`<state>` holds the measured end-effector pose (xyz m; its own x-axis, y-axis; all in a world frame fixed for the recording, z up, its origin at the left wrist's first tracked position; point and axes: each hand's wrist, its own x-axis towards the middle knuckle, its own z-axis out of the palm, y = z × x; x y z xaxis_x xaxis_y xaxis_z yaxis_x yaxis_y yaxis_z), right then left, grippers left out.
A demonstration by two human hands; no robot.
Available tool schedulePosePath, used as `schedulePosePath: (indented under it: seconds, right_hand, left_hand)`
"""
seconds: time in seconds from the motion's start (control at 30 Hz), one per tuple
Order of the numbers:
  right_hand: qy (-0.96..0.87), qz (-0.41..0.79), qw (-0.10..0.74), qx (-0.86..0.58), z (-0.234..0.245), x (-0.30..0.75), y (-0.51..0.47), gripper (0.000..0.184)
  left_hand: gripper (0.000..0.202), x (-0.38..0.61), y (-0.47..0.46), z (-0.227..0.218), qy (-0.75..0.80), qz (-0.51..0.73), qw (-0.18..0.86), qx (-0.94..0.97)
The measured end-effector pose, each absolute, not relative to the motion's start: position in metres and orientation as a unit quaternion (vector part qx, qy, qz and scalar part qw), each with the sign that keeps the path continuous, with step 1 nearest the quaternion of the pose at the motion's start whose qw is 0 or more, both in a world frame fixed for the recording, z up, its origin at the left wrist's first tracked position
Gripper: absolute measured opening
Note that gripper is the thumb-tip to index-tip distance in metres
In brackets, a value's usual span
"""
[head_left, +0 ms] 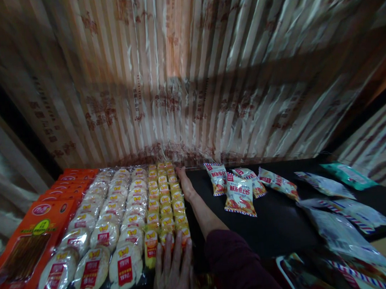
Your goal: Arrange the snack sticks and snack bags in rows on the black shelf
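Observation:
Small yellow-wrapped snack packets [164, 197] stand in three tight columns on a black shelf. My left hand [174, 269] lies against the front of these columns, fingers stretched out over the nearest packets. Reaching along their right side, my right hand [186, 185] touches the far end of the right column. Its fingers look extended, though they are partly hidden. To the left, round white rice crackers in clear wrap [103, 232] form three overlapping columns. Orange snack bags [30, 235] with a dark window overlap in a row at the far left.
Red and white snack bags [239, 194] lie loosely on the black shelf [268, 231] to the right. Silvery bags [344, 230] and a green packet [349, 175] lie further right. Pleated printed sheeting [176, 97] closes off the back, with dark frame posts at both sides.

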<state>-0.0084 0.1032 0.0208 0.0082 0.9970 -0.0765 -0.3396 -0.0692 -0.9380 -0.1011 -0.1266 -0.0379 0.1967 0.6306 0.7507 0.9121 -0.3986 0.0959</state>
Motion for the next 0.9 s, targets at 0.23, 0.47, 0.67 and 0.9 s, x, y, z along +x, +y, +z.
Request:
schedulePosePath:
  seconds: [0.23,0.47,0.67,0.9]
  right_hand:
    - [-0.355,0.645,0.534,-0.415,0.028,-0.017,0.099,0.072]
    - [-0.361,0.61,0.568,-0.418,0.028,-0.011,0.098,0.071]
    - [-0.349,0.552,0.612,-0.445,0.022,0.012,0.067,0.073]
    - [-0.341,0.493,0.673,-0.433,0.016,0.027,-0.031,0.067]
  left_hand:
    - [0.068,-0.099,-0.127,-0.038,-0.519,-0.368,0.187,-0.749]
    - [0.064,-0.101,-0.127,-0.033,-0.516,-0.367,0.184,-0.752]
    - [0.067,-0.101,-0.13,-0.025,-0.513,-0.375,0.186,-0.75]
    - [0.063,-0.103,-0.133,-0.022,-0.512,-0.373,0.193,-0.749]
